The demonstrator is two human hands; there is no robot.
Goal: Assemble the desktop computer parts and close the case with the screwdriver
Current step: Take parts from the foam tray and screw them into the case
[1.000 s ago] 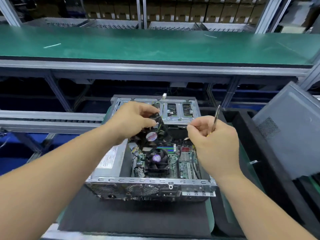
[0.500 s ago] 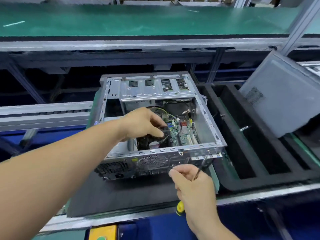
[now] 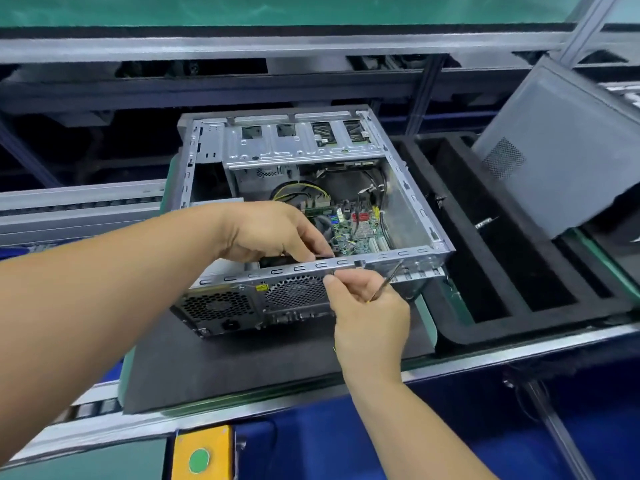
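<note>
Open case (image 3: 412, 216) on black mat (image 3: 242, 362) atop surface, rear panel nearest, side panel (image 3: 568, 150) leaning well apart at right. Left hand (image 3: 273, 233) reaching over rear rim, fingers curled on dark fan (image 3: 277, 260) just inside; right hand (image 3: 367, 306) outside the rear vent grille, clasping screwdriver (image 3: 388, 280) while thumb and forefinger pinch something too small to identify. Best practice, by judgement: fan pressed flat against the grille, holes aligned, fastener started straight by fingers before driving, cables kept off the blades.
</note>
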